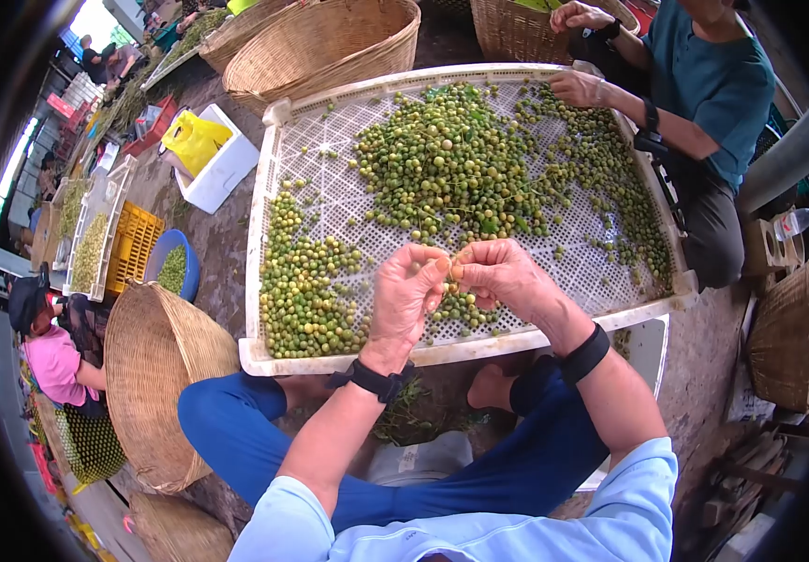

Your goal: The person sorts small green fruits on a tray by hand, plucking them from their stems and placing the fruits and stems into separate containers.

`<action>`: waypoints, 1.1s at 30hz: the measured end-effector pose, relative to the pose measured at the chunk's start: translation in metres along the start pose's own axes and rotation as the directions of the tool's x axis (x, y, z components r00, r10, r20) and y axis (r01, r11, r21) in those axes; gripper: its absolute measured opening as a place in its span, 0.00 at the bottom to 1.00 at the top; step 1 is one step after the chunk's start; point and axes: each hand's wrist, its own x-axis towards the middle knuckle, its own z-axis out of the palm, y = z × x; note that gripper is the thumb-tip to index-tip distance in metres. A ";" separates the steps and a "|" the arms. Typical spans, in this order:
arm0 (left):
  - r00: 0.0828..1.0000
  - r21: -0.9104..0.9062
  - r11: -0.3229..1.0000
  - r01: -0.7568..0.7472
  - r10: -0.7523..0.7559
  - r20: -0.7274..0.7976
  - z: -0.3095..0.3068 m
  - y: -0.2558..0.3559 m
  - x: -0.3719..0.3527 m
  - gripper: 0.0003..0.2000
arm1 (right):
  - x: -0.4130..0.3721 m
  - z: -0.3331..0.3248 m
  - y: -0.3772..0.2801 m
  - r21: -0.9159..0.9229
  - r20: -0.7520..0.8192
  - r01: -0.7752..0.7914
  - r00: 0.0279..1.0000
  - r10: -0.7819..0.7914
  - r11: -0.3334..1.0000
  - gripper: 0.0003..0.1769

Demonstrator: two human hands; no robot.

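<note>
My left hand (409,295) and my right hand (503,281) meet over the near side of a white perforated tray (330,187). Thumbs and forefingers of both are pinched together, fingertip to fingertip. Whatever sits between them is too small and covered to name. Beneath and beyond the hands lie small round green and yellowish fruits (451,159), heaped at the tray's middle. Another spread of these fruits (306,290) covers the near left corner, and a few lie just below my right hand.
Across the tray at right, a person in a teal shirt (718,94) has a hand over its far edge. Wicker baskets (330,47) stand behind the tray and to the left (156,375). A white foam box (222,173) with a yellow bag and a blue basin (189,272) sit left.
</note>
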 end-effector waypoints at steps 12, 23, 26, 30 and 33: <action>1.000 0.216 0.976 0.009 -0.006 -0.017 0.002 0.007 -0.002 0.07 | 0.000 0.006 0.001 -0.135 0.015 0.110 0.994 -0.109 0.985 0.10; 0.995 0.027 0.998 0.064 -0.066 0.076 -0.006 0.013 -0.012 0.08 | 0.003 -0.004 0.002 0.326 -0.121 0.034 0.993 0.005 0.945 0.04; 0.988 -0.068 0.986 0.151 -0.149 0.044 0.002 0.014 -0.016 0.08 | 0.005 -0.001 0.006 0.331 -0.132 0.061 0.991 -0.018 0.942 0.05; 0.986 0.185 0.976 0.115 -0.134 0.095 -0.001 0.003 -0.011 0.08 | 0.004 0.008 0.009 0.194 -0.080 0.116 0.992 -0.102 0.974 0.06; 0.987 0.160 0.983 0.092 -0.111 0.119 0.000 0.003 -0.013 0.07 | 0.001 0.010 0.010 0.170 -0.090 0.166 0.984 -0.152 0.971 0.06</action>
